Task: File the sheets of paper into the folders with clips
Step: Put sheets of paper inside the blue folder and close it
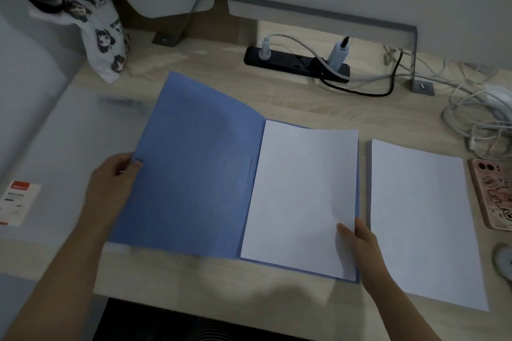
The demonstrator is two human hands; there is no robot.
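Observation:
A blue folder lies open on the wooden desk in front of me. My left hand grips the outer edge of its left cover, which is lifted and tilted. A white sheet of paper rests on the folder's right half. My right hand pinches that sheet at its lower right edge, thumb on top. To the right, a stack of white paper lies flat on the desk. No clip shows inside the folder.
A black power strip with plugs and cables sits at the back. Tangled white cables lie at the right, a phone beside the stack. A printed cloth bag hangs at back left. A translucent folder with a label lies at the left.

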